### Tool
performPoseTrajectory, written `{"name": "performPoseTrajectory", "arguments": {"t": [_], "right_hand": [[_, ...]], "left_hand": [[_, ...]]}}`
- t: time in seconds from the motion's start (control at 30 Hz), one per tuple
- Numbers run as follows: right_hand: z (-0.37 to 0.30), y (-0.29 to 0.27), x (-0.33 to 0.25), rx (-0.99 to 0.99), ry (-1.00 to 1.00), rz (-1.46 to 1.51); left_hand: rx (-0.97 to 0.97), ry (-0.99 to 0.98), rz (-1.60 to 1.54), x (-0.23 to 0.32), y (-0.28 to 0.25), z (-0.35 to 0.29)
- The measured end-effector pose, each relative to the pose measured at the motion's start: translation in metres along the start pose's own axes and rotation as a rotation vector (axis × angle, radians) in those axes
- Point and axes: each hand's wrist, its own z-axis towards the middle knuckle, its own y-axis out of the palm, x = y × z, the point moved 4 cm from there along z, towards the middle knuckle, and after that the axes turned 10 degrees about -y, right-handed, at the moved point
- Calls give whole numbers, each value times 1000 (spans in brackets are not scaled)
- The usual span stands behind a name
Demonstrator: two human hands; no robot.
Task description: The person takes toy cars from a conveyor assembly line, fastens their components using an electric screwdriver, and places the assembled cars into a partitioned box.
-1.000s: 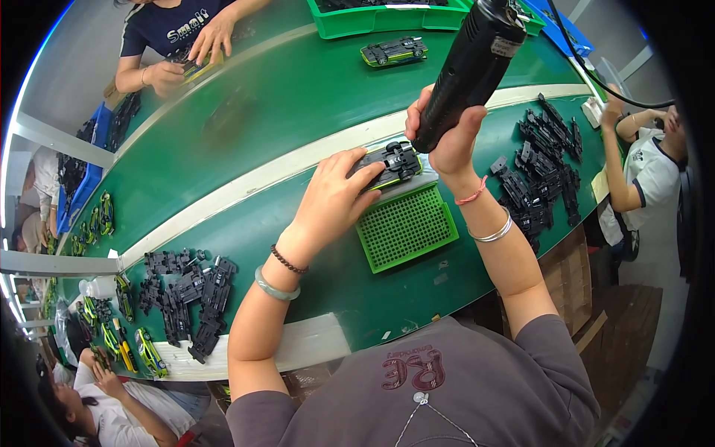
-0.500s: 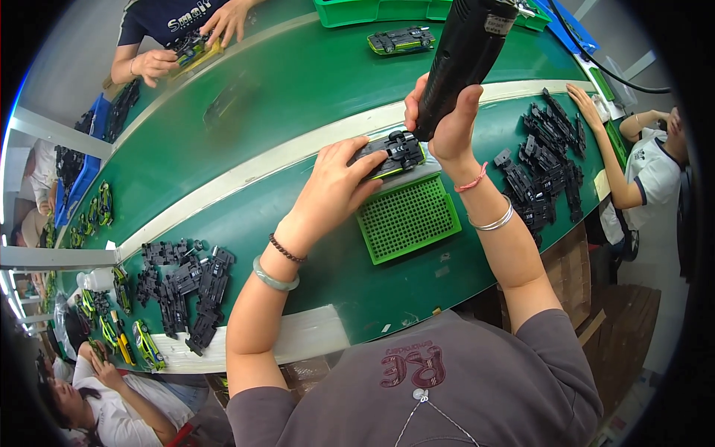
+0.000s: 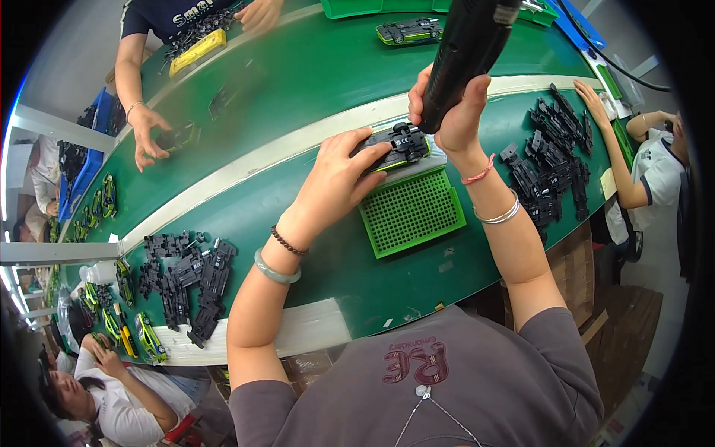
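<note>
My left hand (image 3: 339,181) presses down on a black toy car chassis (image 3: 400,144) that lies upside down at the far edge of a green perforated tray (image 3: 412,211). My right hand (image 3: 456,118) grips a black electric screwdriver (image 3: 466,54), held upright and tilted, its tip down at the chassis. Both wrists carry bracelets.
Black chassis parts lie in a heap at the left (image 3: 185,277) and another at the right (image 3: 549,160). Green toy cars (image 3: 126,324) line the left edge. A finished car (image 3: 408,31) rides the green belt. Other people's hands work at the top (image 3: 147,134) and right (image 3: 593,100).
The view has shifted closer over the work. My hands stay on the chassis and the screwdriver, which now stands nearer the chassis. The finished car on the belt has moved along.
</note>
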Motion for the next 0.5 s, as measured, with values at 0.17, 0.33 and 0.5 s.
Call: {"name": "performPoseTrajectory", "arguments": {"t": [0.17,0.33,0.5], "right_hand": [[-2,0,0,-18,-29,-34],[-6,0,-22,-28,-68,-119],[-46,-12,-65,52,-181,107]], "left_hand": [[-6,-1,4,0,2,0],[29,-1,-21,-3,1,1],[36,-13,-43,-4,1,-2]]}}
